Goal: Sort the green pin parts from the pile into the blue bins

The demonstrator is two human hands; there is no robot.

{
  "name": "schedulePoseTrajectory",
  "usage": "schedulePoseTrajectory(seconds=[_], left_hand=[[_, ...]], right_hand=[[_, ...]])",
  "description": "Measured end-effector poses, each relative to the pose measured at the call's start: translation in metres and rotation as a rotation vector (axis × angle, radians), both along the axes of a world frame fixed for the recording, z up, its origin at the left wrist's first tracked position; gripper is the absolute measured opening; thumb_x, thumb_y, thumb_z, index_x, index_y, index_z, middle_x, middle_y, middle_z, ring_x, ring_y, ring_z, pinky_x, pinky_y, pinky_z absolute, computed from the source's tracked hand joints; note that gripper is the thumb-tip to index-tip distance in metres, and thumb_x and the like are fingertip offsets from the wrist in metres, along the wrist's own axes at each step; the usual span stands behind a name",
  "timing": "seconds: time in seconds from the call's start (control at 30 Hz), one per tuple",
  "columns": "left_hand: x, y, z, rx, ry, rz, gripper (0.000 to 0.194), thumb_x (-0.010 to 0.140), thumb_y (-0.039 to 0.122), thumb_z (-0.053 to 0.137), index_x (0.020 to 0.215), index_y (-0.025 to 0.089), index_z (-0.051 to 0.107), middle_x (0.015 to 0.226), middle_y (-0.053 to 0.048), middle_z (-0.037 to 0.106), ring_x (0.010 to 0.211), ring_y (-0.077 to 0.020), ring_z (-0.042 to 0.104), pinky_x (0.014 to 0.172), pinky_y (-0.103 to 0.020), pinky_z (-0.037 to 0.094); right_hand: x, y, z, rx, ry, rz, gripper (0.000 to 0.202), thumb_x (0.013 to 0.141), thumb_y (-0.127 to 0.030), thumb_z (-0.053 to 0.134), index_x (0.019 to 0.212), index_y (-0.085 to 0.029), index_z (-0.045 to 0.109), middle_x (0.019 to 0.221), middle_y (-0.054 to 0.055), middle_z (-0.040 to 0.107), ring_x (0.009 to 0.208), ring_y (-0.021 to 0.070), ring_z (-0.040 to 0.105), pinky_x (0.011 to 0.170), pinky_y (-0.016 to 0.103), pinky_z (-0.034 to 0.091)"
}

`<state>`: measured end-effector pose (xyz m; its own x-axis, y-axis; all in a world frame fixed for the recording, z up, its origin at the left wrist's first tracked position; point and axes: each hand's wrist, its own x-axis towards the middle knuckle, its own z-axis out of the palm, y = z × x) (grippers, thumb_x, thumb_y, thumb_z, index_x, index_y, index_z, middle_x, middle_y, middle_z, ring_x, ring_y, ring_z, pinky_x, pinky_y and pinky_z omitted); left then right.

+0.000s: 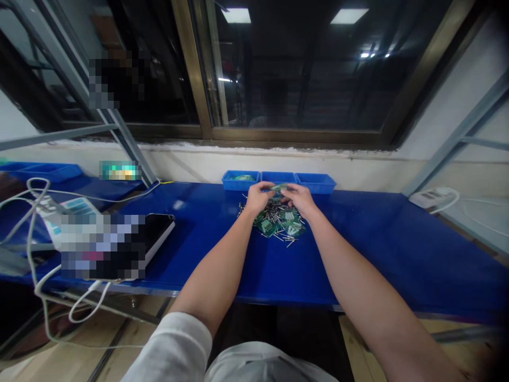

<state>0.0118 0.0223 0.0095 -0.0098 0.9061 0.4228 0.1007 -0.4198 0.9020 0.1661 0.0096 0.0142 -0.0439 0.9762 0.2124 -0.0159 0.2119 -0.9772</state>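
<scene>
My left hand (259,198) and my right hand (298,198) meet over a heap in the middle of the blue table. Between their fingertips they pinch a small, flat green piece (279,187), blurred and too small to name exactly. Below my hands lies the heap: loose silver screw-like metal pins (275,211) mixed with flat green pieces (267,227), some with white parts. Several pins are scattered at its front edge. Just behind my hands stand a left blue bin (240,185) with green pieces in it, a middle blue bin (277,176) partly hidden by my fingers, and a right blue bin (315,184).
On the left of the blue table (199,223) lies a dark-screened device (159,228), partly blurred, with white cables (42,286) hanging over the edge. A white power strip (431,197) sits at the right. Grey metal posts (129,143) and a window (294,69) stand behind.
</scene>
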Motion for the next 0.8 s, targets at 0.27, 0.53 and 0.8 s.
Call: schedulePoseTrajectory(seconds=[0.27,0.53,0.8], left_hand=[[0.0,-0.004,0.004,0.089,0.068,0.044,0.011,0.061,0.009,0.065,0.07,0.014,0.067,0.115,-0.008,0.061,0.105,-0.0195,0.056,0.088,-0.033,0.045],[0.002,-0.007,0.006,-0.063,-0.051,-0.065,0.05,0.065,0.026,0.068,0.112,0.014,0.054,0.067,0.001,0.062,0.058,-0.0114,0.057,0.062,-0.027,0.049],[-0.003,-0.008,0.011,-0.079,0.089,0.087,0.024,0.071,0.022,0.054,0.094,0.017,0.059,0.059,0.004,0.056,0.049,-0.0102,0.051,0.054,-0.024,0.045]], right_hand=[[0.002,0.005,-0.005,0.111,-0.053,-0.027,0.039,0.057,-0.031,0.071,0.092,-0.014,0.067,0.062,0.0,0.061,0.049,0.0085,0.048,0.044,0.021,0.035],[0.002,0.0,0.0,0.049,-0.131,-0.049,0.037,0.064,-0.049,0.065,0.075,-0.014,0.065,0.062,0.002,0.062,0.051,0.0099,0.05,0.043,0.02,0.033],[0.002,0.003,-0.002,0.031,-0.166,-0.075,0.038,0.065,-0.052,0.063,0.073,-0.014,0.064,0.057,0.001,0.06,0.045,0.0078,0.047,0.042,0.019,0.034]])
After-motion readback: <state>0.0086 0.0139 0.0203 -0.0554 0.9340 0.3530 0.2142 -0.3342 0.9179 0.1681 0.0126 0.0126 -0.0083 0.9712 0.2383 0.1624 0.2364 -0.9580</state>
